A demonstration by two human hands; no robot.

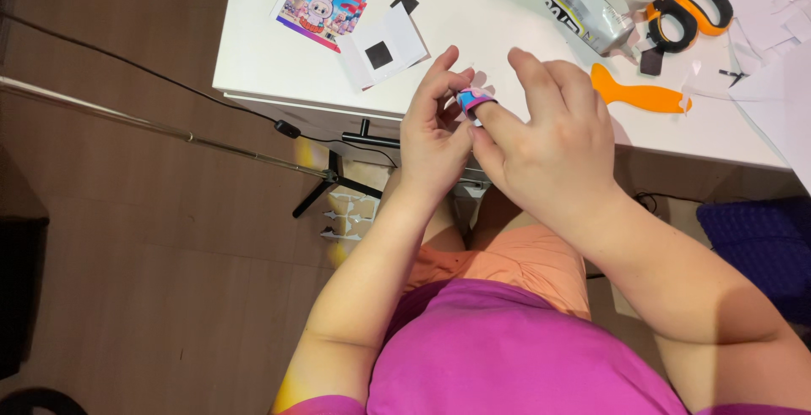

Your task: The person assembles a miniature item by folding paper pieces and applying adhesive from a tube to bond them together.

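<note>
both hands meet at the near edge of the white table [279,68]: the left hand [431,140] and right hand [549,140] pinch a small blue-pink paper cutout [473,99] between fingertips. beyond it lie orange-handled scissors [684,9], a cartoon card [321,8] and paper scraps; cutting looks done, handling remains.

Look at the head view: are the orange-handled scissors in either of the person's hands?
No: the scissors lie on the white table, while the left hand and right hand pinch a small pink and blue piece.
</note>
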